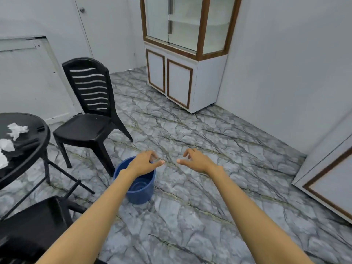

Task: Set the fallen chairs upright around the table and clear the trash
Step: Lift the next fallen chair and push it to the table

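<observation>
A black plastic chair (pixel 89 111) stands upright beside the round black table (pixel 41 138) at the left. Crumpled white paper (pixel 16 130) lies on the tabletop, with more paper (pixel 6 144) nearer the left edge. Another black chair (pixel 32 221) fills the lower left corner; I cannot tell whether it stands or lies. A blue bucket (pixel 142 189) sits on the floor in the middle. My left hand (pixel 145 161) hovers over the bucket's far rim, fingers loosely curled, holding nothing. My right hand (pixel 195 161) reaches out beside it, also with nothing in it.
A glass-fronted cabinet with white lower doors (pixel 182 54) stands against the far wall. A white panel with brown trim (pixel 331 180) is at the right. A closed door (pixel 106 31) is behind the upright chair. Marble-patterned floor (pixel 200 134) spreads between them.
</observation>
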Tool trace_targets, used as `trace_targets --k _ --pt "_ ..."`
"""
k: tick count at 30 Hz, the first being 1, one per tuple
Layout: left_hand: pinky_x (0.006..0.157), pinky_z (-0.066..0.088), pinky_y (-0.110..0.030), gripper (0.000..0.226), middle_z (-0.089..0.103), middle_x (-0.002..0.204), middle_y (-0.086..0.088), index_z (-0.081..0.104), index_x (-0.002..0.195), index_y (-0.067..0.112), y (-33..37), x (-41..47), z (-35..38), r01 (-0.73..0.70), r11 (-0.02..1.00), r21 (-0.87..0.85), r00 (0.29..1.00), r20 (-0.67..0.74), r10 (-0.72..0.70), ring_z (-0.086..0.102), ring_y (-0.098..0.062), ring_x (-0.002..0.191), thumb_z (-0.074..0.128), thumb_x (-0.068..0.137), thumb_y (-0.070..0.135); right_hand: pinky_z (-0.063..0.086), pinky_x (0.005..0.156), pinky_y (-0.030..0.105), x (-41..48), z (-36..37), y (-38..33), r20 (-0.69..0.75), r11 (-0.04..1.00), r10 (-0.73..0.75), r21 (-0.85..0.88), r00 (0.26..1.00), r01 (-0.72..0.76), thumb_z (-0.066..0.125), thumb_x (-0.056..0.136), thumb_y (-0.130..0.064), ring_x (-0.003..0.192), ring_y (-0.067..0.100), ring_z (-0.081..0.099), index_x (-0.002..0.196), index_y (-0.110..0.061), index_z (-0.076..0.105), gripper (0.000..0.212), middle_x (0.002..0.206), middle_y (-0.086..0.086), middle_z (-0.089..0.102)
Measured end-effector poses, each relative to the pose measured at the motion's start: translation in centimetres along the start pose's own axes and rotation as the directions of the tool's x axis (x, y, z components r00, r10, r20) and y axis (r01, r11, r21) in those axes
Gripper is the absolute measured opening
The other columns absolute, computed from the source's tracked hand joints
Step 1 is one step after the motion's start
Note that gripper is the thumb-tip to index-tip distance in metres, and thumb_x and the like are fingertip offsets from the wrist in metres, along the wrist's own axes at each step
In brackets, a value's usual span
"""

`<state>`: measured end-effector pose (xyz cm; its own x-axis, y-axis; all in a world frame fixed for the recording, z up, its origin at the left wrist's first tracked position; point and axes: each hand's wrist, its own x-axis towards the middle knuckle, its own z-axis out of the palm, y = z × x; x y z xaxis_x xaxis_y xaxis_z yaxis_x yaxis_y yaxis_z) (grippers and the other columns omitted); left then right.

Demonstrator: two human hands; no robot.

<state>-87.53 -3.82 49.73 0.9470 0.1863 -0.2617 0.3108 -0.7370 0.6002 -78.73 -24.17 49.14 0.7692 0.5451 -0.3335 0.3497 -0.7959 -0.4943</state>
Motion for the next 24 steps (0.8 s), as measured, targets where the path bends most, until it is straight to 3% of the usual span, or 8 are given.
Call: trace_targets --k 4,13,19,24 --pt "0.079 0.041 -0.027 0.045 0.06 0.11 -0.011 0.054 0.114 0.007 0.2 6.7 -0.7 0.057 0.997 -0.043 0.998 0.01 -0.057 0.052 -0.017 0.092 0.058 0.086 0.043 0.044 0.097 0.043 6.5 -3.0 1.9 0.029 0.999 -0.034 0.028 0.999 0.033 0.046 0.085 -0.064 0.118 0.024 0.048 0.123 -0.018 0.047 0.06 0.132 0.008 0.046" --pt "0.074 0.039 -0.027 0.05 0.057 0.097 -0.007 0.054 0.111 0.007 -0.8 27.1 -7.2 0.146 0.984 -0.104 0.983 -0.099 -0.157 0.054 -0.019 0.088 0.058 0.084 0.048 0.043 0.099 0.042 28.3 -10.9 1.8 0.098 0.992 -0.121 -0.024 0.988 0.124 0.049 0.086 -0.061 0.119 0.025 0.048 0.127 -0.016 0.046 0.061 0.134 0.01 0.044" --pt "0.074 0.046 -0.032 0.04 0.064 0.097 -0.012 0.053 0.097 0.016 -1.2 39.9 -13.1 0.177 0.981 -0.082 0.971 -0.147 -0.187 0.06 -0.024 0.089 0.06 0.081 0.052 0.044 0.097 0.044 43.0 -16.2 -0.3 0.146 0.985 -0.169 -0.021 0.975 0.174 0.043 0.087 -0.064 0.117 0.028 0.05 0.126 -0.016 0.047 0.062 0.134 0.012 0.045" --pt "0.077 0.049 -0.036 0.051 0.064 0.097 -0.012 0.054 0.108 0.01 -2.6 49.4 -15.5 0.263 0.962 -0.077 0.948 -0.164 -0.272 0.061 -0.026 0.09 0.058 0.081 0.053 0.044 0.097 0.045 55.2 -18.9 -1.2 0.19 0.96 -0.256 -0.062 0.948 0.272 0.042 0.087 -0.065 0.117 0.028 0.049 0.123 -0.015 0.05 0.062 0.131 0.012 0.048"
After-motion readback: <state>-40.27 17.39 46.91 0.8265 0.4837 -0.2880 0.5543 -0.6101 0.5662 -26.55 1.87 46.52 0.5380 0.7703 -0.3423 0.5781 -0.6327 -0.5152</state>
